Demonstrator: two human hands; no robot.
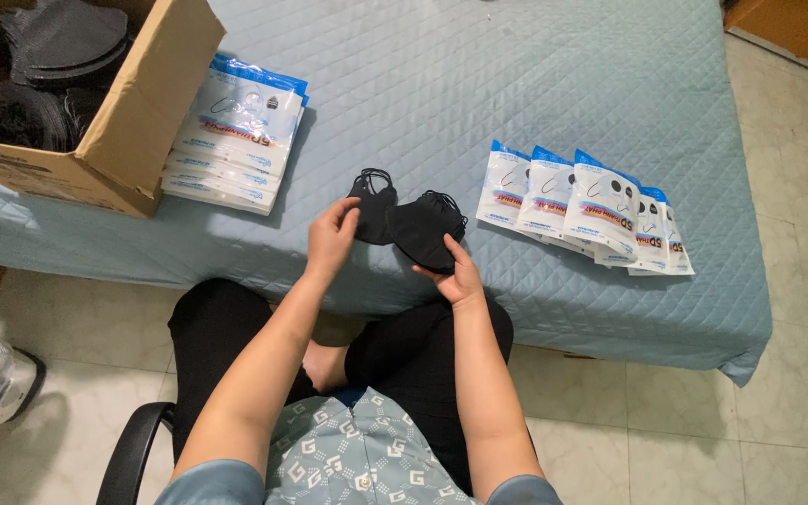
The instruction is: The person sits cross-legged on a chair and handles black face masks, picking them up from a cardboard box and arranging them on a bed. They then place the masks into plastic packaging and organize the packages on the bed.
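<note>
black masks point(409, 223) between both hands' grip

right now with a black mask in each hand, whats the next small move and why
Probably bring the two masks together into one stack. The left hand holds one black mask, the right hand another, and their edges already overlap above the blue cover. The pouches lie flat to the right.

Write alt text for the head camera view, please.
Both hands, left hand and right hand, hold black face masks above a blue quilted bed. An open cardboard box and stacked packets sit left; fanned packets lie right.
</note>
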